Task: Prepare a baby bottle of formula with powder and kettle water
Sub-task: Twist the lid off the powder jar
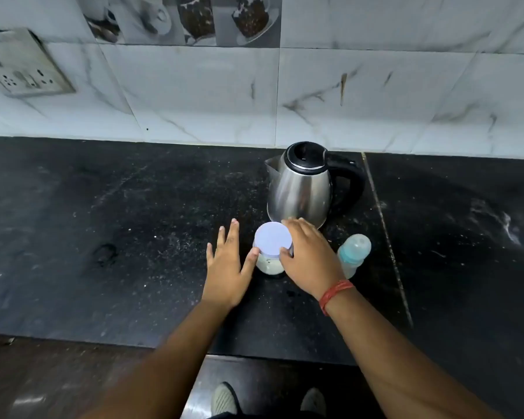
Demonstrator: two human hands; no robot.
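A clear powder jar (270,264) with a pale lilac lid (273,238) stands on the black counter (118,237), white powder in its bottom. My left hand (229,264) is spread to its left, thumb tip touching the jar's side. My right hand (310,252) curls around the lid's right edge, thumb and fingers on its rim. A steel kettle (300,189) with black lid and handle stands just behind the jar. A baby bottle (353,252) with a teal collar and clear cap stands right of my right hand.
A marble-tiled wall (345,101) backs the counter, with a socket plate (22,68) at upper left. A seam (384,231) runs down the counter right of the kettle. The counter's front edge (103,341) is near me; my shoes show below.
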